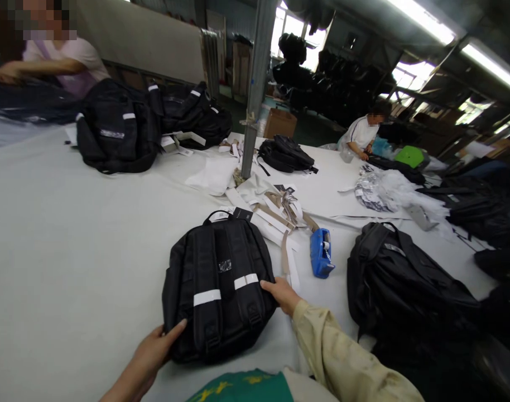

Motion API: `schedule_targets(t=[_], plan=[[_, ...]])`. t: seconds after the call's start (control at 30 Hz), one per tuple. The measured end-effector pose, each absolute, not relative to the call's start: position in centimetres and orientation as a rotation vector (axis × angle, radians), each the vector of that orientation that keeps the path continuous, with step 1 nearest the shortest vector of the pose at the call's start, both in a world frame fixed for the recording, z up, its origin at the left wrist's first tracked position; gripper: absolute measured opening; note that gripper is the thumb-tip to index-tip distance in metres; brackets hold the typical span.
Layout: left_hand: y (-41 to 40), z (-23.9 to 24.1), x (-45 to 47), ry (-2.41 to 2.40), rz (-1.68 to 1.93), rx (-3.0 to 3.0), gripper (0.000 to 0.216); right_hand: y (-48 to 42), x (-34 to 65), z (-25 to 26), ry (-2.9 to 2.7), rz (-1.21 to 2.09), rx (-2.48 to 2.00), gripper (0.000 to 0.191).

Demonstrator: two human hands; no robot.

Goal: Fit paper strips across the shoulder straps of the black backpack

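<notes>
Black backpack, straps up, white bands; both hands' fingers clamped on its edges.

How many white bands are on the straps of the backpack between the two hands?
2. One white band crosses the left strap of the backpack, the other the right strap, near the right hand. The underside is hidden.

backpack on table | tape dispenser right of it | second backpack farther right, perhaps overhanging
</notes>
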State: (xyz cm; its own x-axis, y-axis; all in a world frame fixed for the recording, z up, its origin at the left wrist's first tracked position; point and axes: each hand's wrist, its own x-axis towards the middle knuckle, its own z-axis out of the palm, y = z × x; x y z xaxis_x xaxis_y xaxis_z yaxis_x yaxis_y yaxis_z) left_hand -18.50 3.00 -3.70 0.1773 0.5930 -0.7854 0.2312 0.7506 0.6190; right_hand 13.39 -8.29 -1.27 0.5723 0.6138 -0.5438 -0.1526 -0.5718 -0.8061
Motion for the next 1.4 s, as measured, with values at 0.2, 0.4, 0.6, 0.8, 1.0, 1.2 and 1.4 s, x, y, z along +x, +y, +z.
schedule_targets(t=[0.2, 0.4, 0.6, 0.8, 1.0, 1.2, 1.4], plan=[[7.2, -2.0, -21.1, 1.409, 0.493, 0.706, 0.039, -8.4, 8.3, -2.4, -0.078, 1.338, -1.835, 0.035], [2.9, -2.9, -21.7, 1.383, 0.342, 0.580, 0.047, -8.9, 3.1, -2.3, 0.085, 1.709, -1.625, 0.044], [2.9, -1.6, -21.1, 1.283, 0.340, 0.936, 0.039, -7.2, 2.7, -2.0, -0.144, 1.426, -1.752, 0.031], [4.1, -3.6, -25.9, 1.350, 0.235, 2.313, 0.041, -11.1, 6.5, -1.8, -1.025, 0.654, -2.101, 0.046], [5.7, -4.5, -25.4, 0.696, 0.336, 2.901, 0.037, -11.0, 6.9, -2.7, -2.214, 0.255, -1.861, 0.065], [6.3, -3.8, -20.5, 0.601, 0.111, 2.855, 0.048, -7.1, 5.3, -3.3, -2.420, 0.290, -1.847, 0.073], [7.0, -4.9, -18.2, 0.560, 0.104, 2.827, 0.040, -4.4, 3.3, -3.3, -2.400, 0.306, -1.991, 0.043]])
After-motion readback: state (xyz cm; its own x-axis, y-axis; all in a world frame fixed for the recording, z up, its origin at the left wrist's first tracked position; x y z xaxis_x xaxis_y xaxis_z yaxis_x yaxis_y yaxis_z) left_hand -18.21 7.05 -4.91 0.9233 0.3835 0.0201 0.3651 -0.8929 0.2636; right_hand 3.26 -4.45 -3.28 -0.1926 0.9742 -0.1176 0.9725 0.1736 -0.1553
